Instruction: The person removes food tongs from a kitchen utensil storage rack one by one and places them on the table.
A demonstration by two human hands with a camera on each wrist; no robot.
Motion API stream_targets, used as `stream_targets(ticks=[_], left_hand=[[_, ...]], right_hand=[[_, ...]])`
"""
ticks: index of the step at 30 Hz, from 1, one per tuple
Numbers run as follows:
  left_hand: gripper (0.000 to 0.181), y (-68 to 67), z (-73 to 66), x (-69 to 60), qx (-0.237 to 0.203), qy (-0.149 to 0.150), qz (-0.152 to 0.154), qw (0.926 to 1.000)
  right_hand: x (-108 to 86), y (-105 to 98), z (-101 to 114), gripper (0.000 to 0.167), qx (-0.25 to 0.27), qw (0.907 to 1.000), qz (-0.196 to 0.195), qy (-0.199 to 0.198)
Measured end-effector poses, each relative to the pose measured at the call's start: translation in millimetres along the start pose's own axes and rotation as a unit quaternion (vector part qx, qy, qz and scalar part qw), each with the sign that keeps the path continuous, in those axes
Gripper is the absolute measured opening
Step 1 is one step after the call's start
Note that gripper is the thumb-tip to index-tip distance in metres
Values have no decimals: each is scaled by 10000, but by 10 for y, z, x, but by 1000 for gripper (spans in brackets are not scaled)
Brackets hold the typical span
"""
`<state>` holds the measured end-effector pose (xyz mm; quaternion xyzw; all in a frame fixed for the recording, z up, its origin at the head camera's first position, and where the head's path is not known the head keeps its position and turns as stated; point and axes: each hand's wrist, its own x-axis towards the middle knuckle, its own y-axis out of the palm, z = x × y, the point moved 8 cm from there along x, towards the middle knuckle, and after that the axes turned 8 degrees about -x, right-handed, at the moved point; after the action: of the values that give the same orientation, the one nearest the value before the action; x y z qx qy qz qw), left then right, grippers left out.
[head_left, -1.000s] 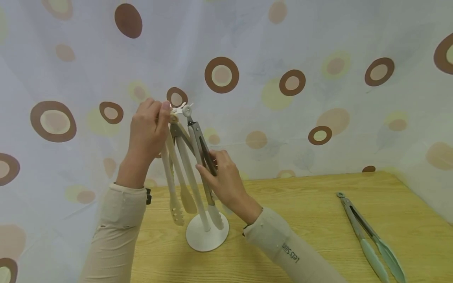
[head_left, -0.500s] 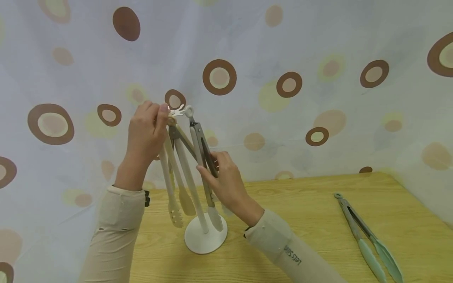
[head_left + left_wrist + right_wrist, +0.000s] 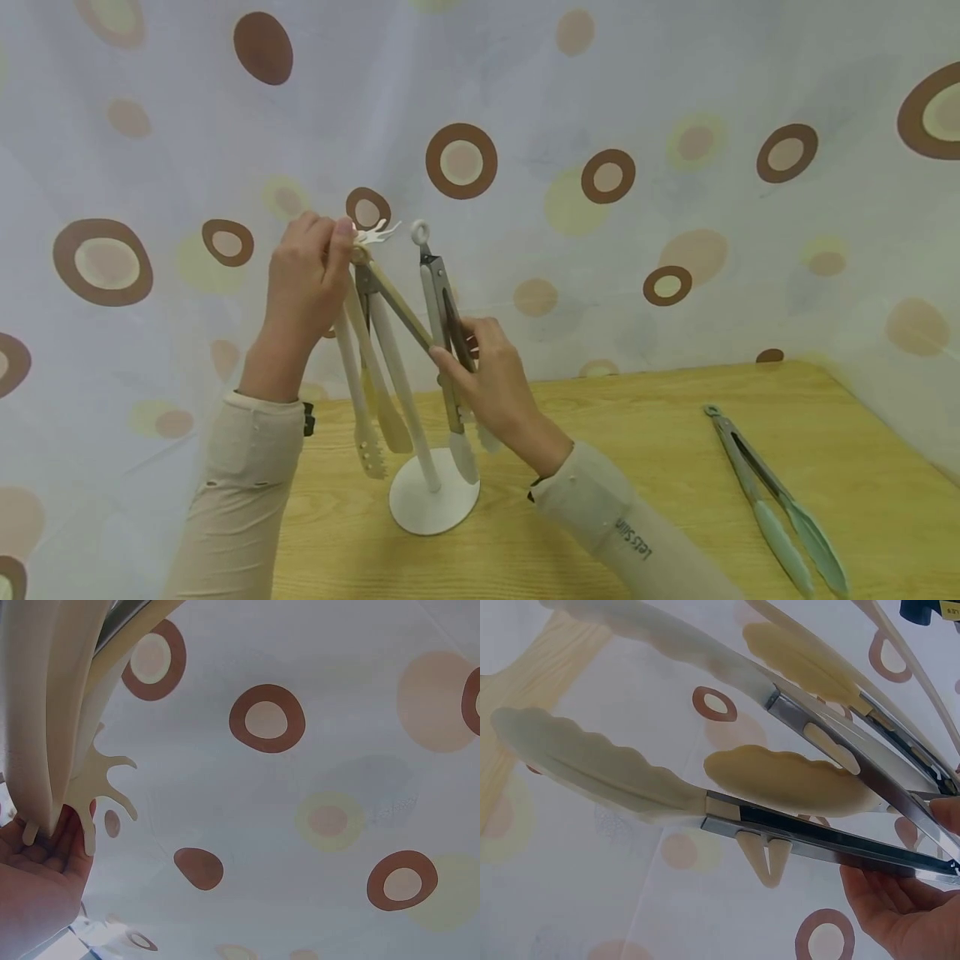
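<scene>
At the top of a white utensil stand [image 3: 434, 510], the left hand [image 3: 303, 279] curls its fingers by the hooks [image 3: 375, 233]. In the left wrist view, that hand [image 3: 45, 877] is below the hooked top [image 3: 97, 776]. The right hand [image 3: 501, 387] grips metal tongs with pale tips [image 3: 462, 457]; their ring [image 3: 420, 232] is apart from the hooks. In the right wrist view, the right hand [image 3: 907, 907] holds these tongs [image 3: 840, 847] by the metal arms, which stand spread. Yellow-tipped tongs [image 3: 393, 429] hang from the stand, beside a pale slotted utensil [image 3: 367, 446].
Tongs with green tips [image 3: 806, 533] lie on the wooden table [image 3: 637, 467] at the right. Behind the table hangs a white curtain [image 3: 517, 67] with brown and yellow circles.
The pale-tipped tongs and the right hand have moved right, and the tongs' ring has come away from the hooks. The left hand has stayed at the stand's top.
</scene>
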<state>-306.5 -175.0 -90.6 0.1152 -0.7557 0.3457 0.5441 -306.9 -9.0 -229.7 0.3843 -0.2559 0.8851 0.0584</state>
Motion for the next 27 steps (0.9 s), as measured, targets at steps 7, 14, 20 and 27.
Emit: stream_targets(ticks=[7, 14, 20, 27], left_hand=[[38, -3, 20, 1, 10, -71, 42, 10000], [38, -7, 16, 3, 12, -72, 31, 10000], [37, -1, 20, 15, -10, -31, -12, 10000], [37, 13, 14, 13, -23, -41, 8, 10000]], right_hand=[[-6, -36, 2, 40, 40, 10000, -19, -35], [-22, -62, 3, 40, 22, 9999, -50, -94], [-27, -111, -38, 39, -126, 9999, -40, -45], [-39, -204, -118, 35, -207, 9998, -74, 28]])
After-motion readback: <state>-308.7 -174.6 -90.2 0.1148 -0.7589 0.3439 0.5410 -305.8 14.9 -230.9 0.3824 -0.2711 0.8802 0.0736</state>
